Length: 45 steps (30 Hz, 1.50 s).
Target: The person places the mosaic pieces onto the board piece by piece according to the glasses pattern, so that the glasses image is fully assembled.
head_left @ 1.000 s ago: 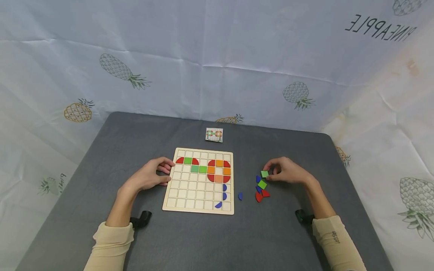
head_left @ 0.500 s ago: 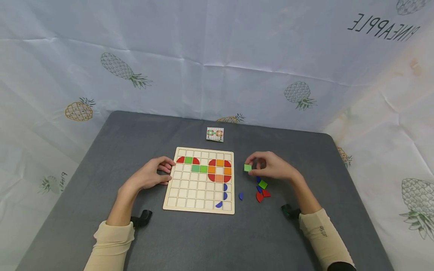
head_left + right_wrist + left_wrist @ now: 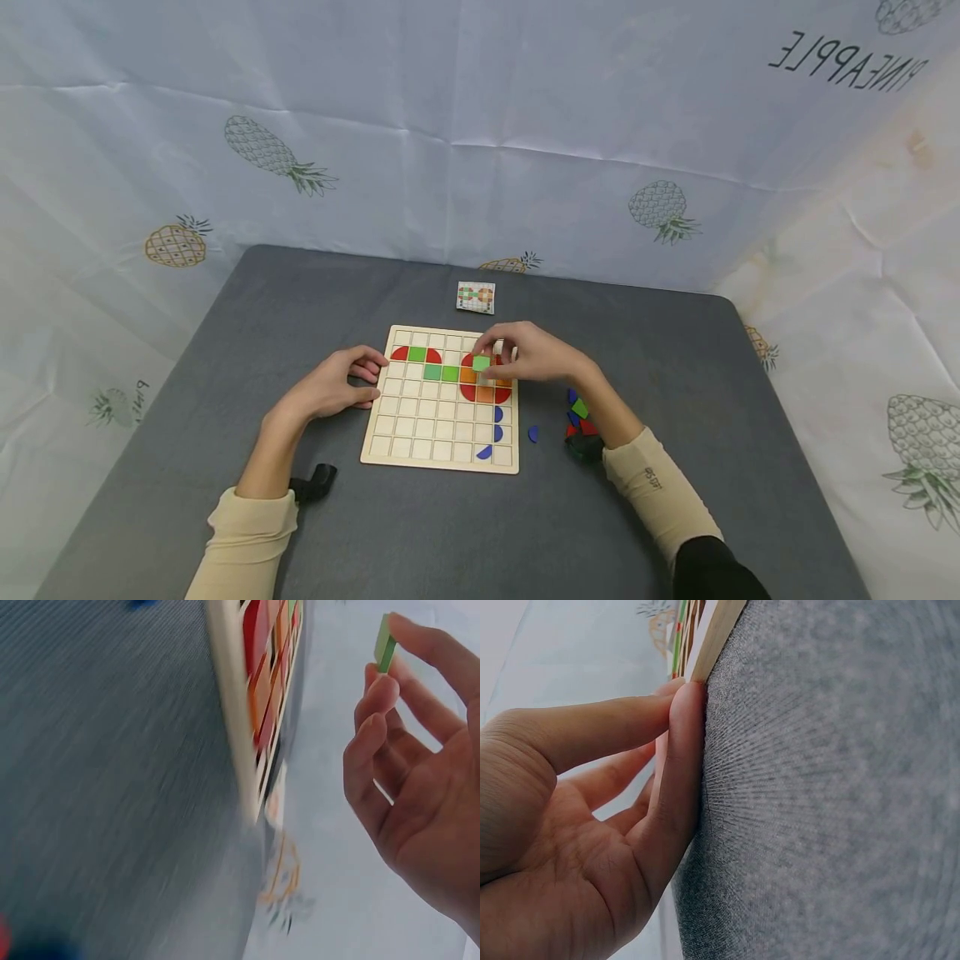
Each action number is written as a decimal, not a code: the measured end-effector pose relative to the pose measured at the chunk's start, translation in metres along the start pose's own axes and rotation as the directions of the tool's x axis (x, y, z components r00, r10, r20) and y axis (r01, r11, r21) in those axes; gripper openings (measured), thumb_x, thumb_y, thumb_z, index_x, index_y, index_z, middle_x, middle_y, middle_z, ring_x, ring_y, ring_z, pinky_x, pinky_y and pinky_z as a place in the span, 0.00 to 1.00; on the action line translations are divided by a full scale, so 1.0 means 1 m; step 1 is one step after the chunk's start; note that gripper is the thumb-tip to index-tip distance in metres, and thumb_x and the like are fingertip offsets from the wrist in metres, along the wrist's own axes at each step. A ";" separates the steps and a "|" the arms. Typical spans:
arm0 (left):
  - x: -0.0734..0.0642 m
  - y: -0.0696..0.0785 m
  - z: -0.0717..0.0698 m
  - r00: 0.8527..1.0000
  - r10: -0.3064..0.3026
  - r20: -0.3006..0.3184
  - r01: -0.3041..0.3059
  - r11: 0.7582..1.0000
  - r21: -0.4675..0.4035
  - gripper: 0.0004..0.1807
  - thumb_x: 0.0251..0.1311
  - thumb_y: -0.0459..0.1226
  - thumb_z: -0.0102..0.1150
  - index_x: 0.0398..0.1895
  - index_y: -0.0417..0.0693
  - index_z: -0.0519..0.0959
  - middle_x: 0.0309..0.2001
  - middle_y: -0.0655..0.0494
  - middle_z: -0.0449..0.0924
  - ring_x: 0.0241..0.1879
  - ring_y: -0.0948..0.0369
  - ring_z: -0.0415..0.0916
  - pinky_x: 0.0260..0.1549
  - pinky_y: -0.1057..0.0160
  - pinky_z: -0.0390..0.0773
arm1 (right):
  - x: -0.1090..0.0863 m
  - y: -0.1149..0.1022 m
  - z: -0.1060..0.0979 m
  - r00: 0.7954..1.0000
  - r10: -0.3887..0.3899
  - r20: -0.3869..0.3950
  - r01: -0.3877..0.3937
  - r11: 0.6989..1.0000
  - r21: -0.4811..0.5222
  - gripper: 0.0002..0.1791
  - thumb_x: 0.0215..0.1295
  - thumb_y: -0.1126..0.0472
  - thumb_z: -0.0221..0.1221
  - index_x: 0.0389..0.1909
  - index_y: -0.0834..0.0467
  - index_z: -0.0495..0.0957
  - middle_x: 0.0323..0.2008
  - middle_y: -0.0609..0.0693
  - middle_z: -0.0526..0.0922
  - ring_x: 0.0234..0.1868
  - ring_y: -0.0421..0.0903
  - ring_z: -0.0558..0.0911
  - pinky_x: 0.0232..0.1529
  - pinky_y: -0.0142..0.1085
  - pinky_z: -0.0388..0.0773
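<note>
A pale wooden grid board (image 3: 425,408) lies on the grey table, with red, green, orange and blue tiles set in its squares. At its left side, my left hand (image 3: 337,385) touches the edge with thumb and fingertips a little apart. The left wrist view shows those fingertips (image 3: 686,701) right at the board's edge (image 3: 714,637). My right hand (image 3: 534,354) pinches a green square tile (image 3: 482,363) over the ring of red and orange tiles. Close up in the right wrist view, the green tile sits between thumb and finger, raised above the board.
A small pattern card (image 3: 476,297) lies behind the board. Right of the board is a single blue half-round tile (image 3: 533,434). Beyond it lie another green tile (image 3: 581,408) and red tiles (image 3: 588,427) with blue ones, partly behind the right wrist's black strap camera (image 3: 585,448).
My right hand has lifted the green tile from the loose pile and carried it left over the board. The left hand has stayed at the board's edge.
</note>
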State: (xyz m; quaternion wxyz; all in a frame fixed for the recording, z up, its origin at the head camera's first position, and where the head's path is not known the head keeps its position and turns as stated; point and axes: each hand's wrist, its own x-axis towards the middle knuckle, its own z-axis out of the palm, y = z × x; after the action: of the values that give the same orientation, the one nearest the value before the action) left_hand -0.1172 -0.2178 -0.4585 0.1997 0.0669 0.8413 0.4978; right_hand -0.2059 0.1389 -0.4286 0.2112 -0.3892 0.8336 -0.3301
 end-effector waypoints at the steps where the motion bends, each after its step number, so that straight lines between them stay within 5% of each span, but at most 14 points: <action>1: 0.000 0.000 0.000 1.000 0.000 0.000 0.000 1.000 -0.005 0.24 0.67 0.24 0.69 0.65 0.32 0.75 0.52 0.37 0.77 0.52 0.49 0.77 0.37 0.60 0.92 | 0.006 -0.003 0.002 1.000 -0.011 0.011 0.011 1.000 -0.009 0.18 0.70 0.55 0.73 0.58 0.52 0.86 0.48 0.48 0.87 0.32 0.42 0.79 0.33 0.33 0.77; 17: -0.001 0.001 0.001 1.000 0.013 0.003 -0.013 1.000 -0.002 0.25 0.67 0.24 0.69 0.65 0.31 0.75 0.52 0.36 0.78 0.52 0.49 0.78 0.38 0.59 0.92 | 0.089 -0.037 0.038 0.984 -0.049 0.169 0.077 0.984 -0.162 0.07 0.77 0.61 0.62 0.46 0.55 0.88 0.40 0.47 0.89 0.32 0.37 0.79 0.38 0.27 0.76; 30: -0.001 0.002 0.000 1.000 -0.009 0.003 0.009 1.000 -0.012 0.25 0.68 0.24 0.69 0.66 0.32 0.75 0.52 0.36 0.78 0.52 0.49 0.77 0.38 0.58 0.92 | 0.091 -0.014 0.017 0.983 0.055 0.178 -0.024 0.984 -0.176 0.14 0.71 0.61 0.70 0.55 0.57 0.86 0.52 0.53 0.88 0.50 0.46 0.82 0.56 0.37 0.83; 45: 0.000 0.000 0.000 1.000 -0.011 -0.004 0.011 1.000 -0.014 0.25 0.67 0.24 0.69 0.66 0.33 0.75 0.52 0.37 0.77 0.52 0.50 0.77 0.38 0.58 0.92 | 0.089 -0.007 0.013 0.978 0.134 0.160 -0.113 0.985 -0.132 0.13 0.67 0.61 0.74 0.50 0.59 0.86 0.44 0.53 0.87 0.44 0.45 0.82 0.47 0.32 0.81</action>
State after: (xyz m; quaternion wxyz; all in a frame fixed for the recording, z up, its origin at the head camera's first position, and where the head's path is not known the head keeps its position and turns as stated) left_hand -0.1166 -0.2177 -0.4584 0.2013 0.0598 0.8385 0.5028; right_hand -0.2479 0.0602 -0.4410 0.2769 -0.3752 0.8541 -0.2304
